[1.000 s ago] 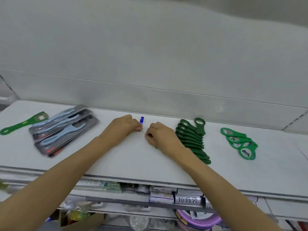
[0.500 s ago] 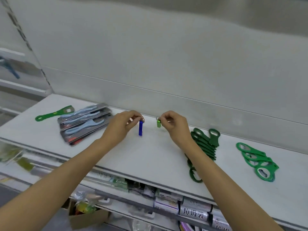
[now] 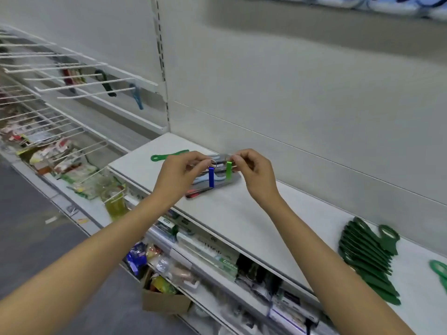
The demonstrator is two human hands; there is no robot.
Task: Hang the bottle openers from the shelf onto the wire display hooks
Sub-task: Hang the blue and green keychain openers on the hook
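Note:
My left hand (image 3: 180, 174) pinches the key ring of a small blue bottle opener (image 3: 211, 177), which hangs straight down above the white shelf (image 3: 237, 211). Close beside it, my right hand (image 3: 254, 175) pinches the ring of a small bright green bottle opener (image 3: 228, 170) in the same way. White wire display hooks (image 3: 79, 85) stick out from the wall at the upper left; a dark green opener (image 3: 106, 84) and a blue one (image 3: 136, 96) hang on them. A row of dark green openers (image 3: 367, 259) lies on the shelf at the right.
Behind my hands lie flat packs of pale blue openers (image 3: 205, 182) and a long green opener (image 3: 169, 155). More bright green openers (image 3: 440, 272) sit at the right edge. Lower wire hooks with packaged goods (image 3: 55, 151) fill the left; stocked shelves and a cardboard box (image 3: 164, 301) are below.
Both hands have lifted the two small openers off the shelf and carried them up and left. My view has swung left, bringing the wire hooks into sight.

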